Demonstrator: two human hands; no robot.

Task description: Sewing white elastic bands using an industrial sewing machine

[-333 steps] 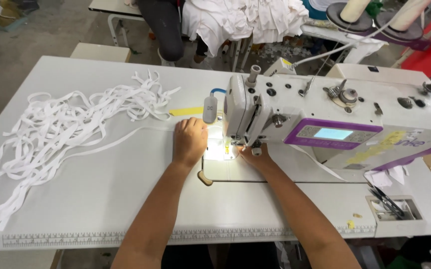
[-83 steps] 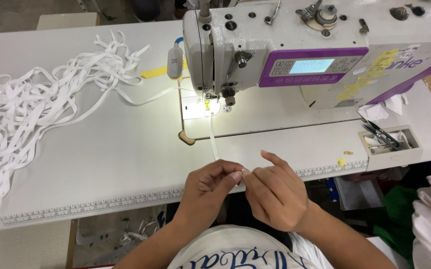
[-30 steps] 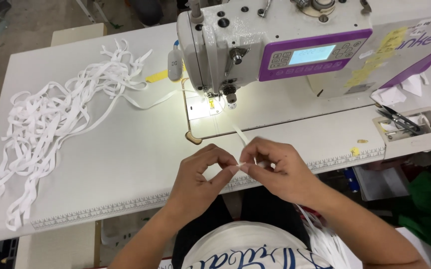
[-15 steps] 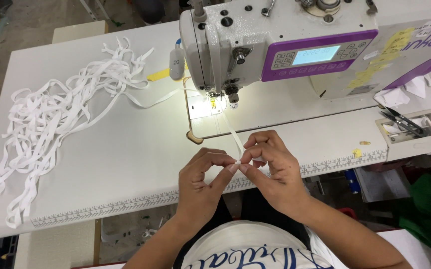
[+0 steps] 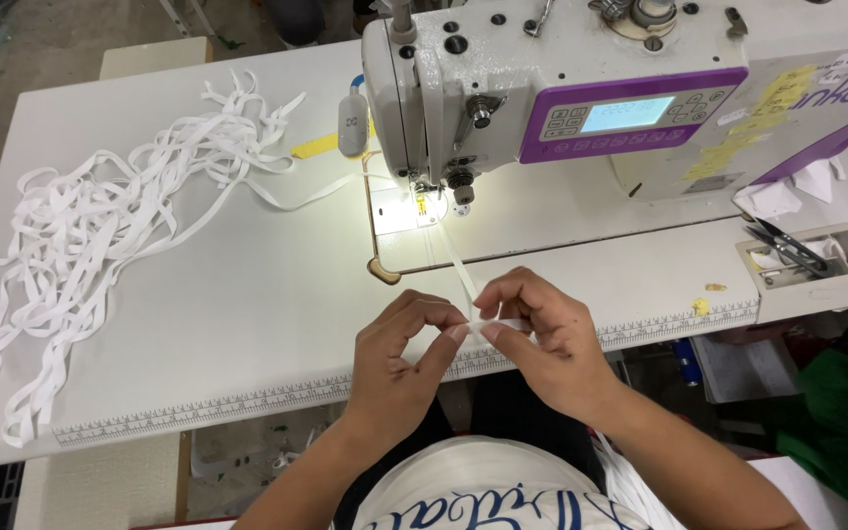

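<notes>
Bright, even light fills the view. A small lamp under the sewing machine [image 5: 581, 108] throws a hot white glare onto the surface [image 5: 247, 294], perhaps washing out detail there. Edges bend slightly; shadows stay soft.

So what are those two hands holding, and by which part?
Both the left hand and the right hand pinch a narrow white strip at its near end; its far end runs under the sewing machine.

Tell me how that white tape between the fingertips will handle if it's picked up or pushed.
The white tape probably hangs limp: the pile of white tape on the table lies in loose curls. It looks thin and flat, so likely light, unlikely to roll. Left hand and right hand pinch it, suggesting it folds easily.
</notes>
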